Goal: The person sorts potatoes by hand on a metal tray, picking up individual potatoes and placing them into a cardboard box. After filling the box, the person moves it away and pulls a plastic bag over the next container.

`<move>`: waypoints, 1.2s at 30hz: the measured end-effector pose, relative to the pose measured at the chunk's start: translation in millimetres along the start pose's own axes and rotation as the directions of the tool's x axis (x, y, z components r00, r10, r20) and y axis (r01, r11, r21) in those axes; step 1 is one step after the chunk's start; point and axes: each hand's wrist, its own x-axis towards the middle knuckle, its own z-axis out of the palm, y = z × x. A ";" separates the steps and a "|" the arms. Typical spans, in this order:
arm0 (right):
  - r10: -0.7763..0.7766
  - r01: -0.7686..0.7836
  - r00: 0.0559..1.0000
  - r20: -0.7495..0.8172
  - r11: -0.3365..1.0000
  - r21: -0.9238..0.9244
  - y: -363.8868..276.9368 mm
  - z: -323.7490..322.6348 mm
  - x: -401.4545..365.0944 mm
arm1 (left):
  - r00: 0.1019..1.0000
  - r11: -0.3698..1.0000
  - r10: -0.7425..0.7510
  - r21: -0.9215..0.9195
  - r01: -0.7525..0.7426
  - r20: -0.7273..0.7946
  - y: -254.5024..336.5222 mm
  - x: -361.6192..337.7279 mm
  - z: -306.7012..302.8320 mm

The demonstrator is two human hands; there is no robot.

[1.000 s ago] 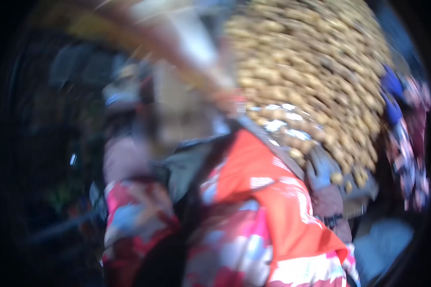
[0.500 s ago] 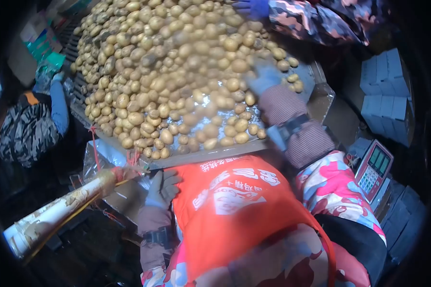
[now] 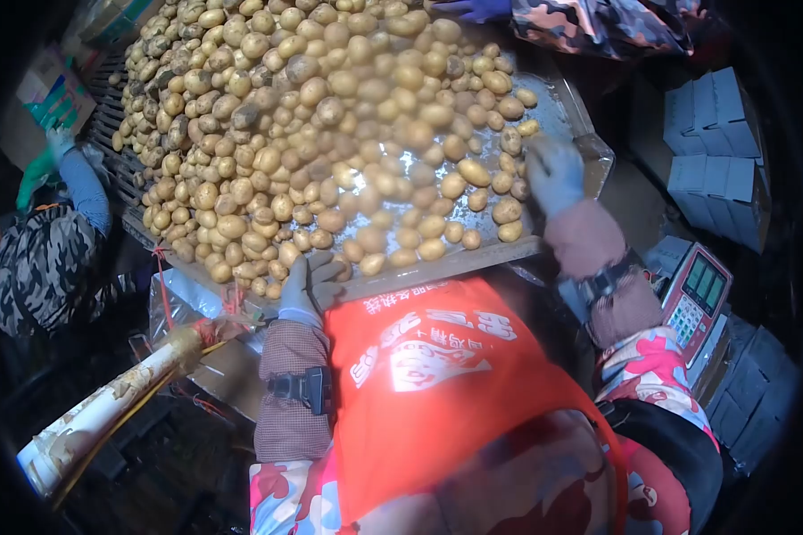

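A large heap of potatoes [image 3: 232, 152] covers a metal sorting table [image 3: 495, 259]. My left hand [image 3: 309, 287], in a grey glove, rests at the table's near edge beside the lowest potatoes. Its fingers are spread and hold nothing. At the right side of the table, my right hand [image 3: 555, 175], in a pale glove, is beside several loose potatoes [image 3: 507, 210]. Its fingers reach toward the potatoes, loosely extended and slightly blurred; no potato shows in its grasp.
A digital scale [image 3: 698, 303] stands at right, below stacked cartons [image 3: 716, 160]. A white worn pole [image 3: 111, 401] juts in at lower left. One person [image 3: 49, 259] is at the left beside a carton [image 3: 58, 102]; another person's purple glove [image 3: 477, 7] touches the heap's far side.
My right hand has swept right across the table, and potatoes now lie spread along its left side. My left hand has moved up onto the table edge. The view has shifted slightly.
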 end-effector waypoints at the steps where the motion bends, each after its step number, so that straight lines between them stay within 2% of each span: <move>1: 0.091 -0.090 0.996 -0.022 0.995 0.042 5.0 3.9 25.6 | 1.000 1.000 0.002 0.019 -0.002 -0.001 1.0 -1.5 1.4; 4: 0.284 -0.279 0.959 -0.002 0.942 0.186 6.0 13.2 108.6 | 0.999 1.000 -0.011 0.022 0.012 -0.048 1.9 -2.4 8.8; 6: 0.242 -0.237 0.966 -0.095 0.969 0.066 39.4 50.6 149.3 | 0.996 0.999 -0.016 0.035 0.019 -0.087 3.2 -5.3 13.4; 9: 0.226 -0.215 0.974 0.008 0.918 0.334 7.3 41.3 164.3 | 0.995 0.997 -0.019 0.070 0.026 -0.101 7.3 -11.4 15.3; 10: 0.244 -0.264 0.964 0.101 0.880 0.394 2.4 43.3 159.1 | 0.996 0.998 -0.022 0.063 0.028 -0.087 6.5 -10.9 13.8; 11: 0.135 -0.158 0.978 0.158 0.976 0.147 -3.6 43.1 157.3 | 0.997 0.998 -0.024 0.054 0.027 -0.071 5.5 -9.3 14.1; 12: 0.040 -0.017 0.970 0.238 0.995 -0.100 -9.0 41.9 155.5 | 0.995 0.999 -0.029 0.025 0.031 -0.096 3.7 -7.7 15.4; 13: -0.028 0.142 0.943 0.332 0.935 -0.325 -14.0 39.8 151.4 | 0.992 0.999 -0.037 0.001 0.037 -0.119 2.7 -6.8 18.0; 14: -0.118 0.247 0.952 0.284 0.844 -0.477 -25.4 38.5 149.6 | 0.989 0.999 -0.043 -0.019 0.040 -0.142 3.1 -6.1 20.3; 17: 0.189 0.152 0.857 0.479 0.796 -0.586 -32.2 52.0 186.8 | 0.988 0.997 -0.072 0.001 0.073 -0.133 8.6 -7.7 20.3; 18: 0.214 0.234 0.783 0.584 0.768 -0.596 -34.5 47.6 200.4 | 0.988 0.997 -0.075 0.011 0.077 -0.134 9.5 -10.1 19.9; 20: 0.282 0.182 0.719 0.636 0.806 -0.563 -29.8 51.5 213.5 | 0.989 0.997 -0.076 0.025 0.080 -0.125 12.0 -11.1 21.3; 22: 0.310 0.105 0.723 0.618 0.834 -0.542 -24.8 55.6 217.8 | 0.989 0.996 -0.082 0.012 0.085 -0.126 12.8 -11.6 22.0; 25: 0.319 -0.054 0.820 0.476 0.870 -0.490 -30.3 56.8 204.4 | 0.992 0.996 -0.084 -0.015 0.083 -0.098 9.6 -4.7 13.1; 26: 0.371 -0.227 0.858 0.356 0.894 -0.387 -34.4 52.3 187.9 | 0.992 0.996 -0.090 -0.025 0.088 -0.083 6.4 -3.8 9.2; 29: 0.143 -0.132 0.986 0.091 0.985 -0.110 -0.2 46.8 149.6 | 0.994 0.996 -0.088 -0.035 0.086 -0.064 7.1 -4.5 7.1; 30: 0.283 -0.276 0.939 0.197 0.959 -0.060 -18.5 28.4 134.2 | 0.994 0.995 -0.082 -0.061 0.077 -0.075 5.6 -4.8 7.0; 32: 0.257 -0.213 0.917 0.305 0.962 -0.169 -47.6 1.0 92.5 | 0.995 0.993 -0.067 -0.099 0.060 -0.072 4.1 -0.8 11.3; 33: 0.099 0.007 0.936 0.339 0.954 -0.298 -45.8 8.1 71.1 | 0.996 0.992 -0.075 -0.104 0.069 -0.053 3.8 1.3 13.5; 35: 0.022 0.026 0.893 0.449 0.995 -0.101 -31.2 42.5 45.0 | 0.996 0.991 -0.082 -0.112 0.078 -0.037 6.2 2.5 10.5; 36: 0.066 -0.005 0.891 0.450 0.991 -0.136 -33.1 52.4 44.7 | 0.995 0.985 -0.095 -0.146 0.093 -0.011 5.7 5.1 7.1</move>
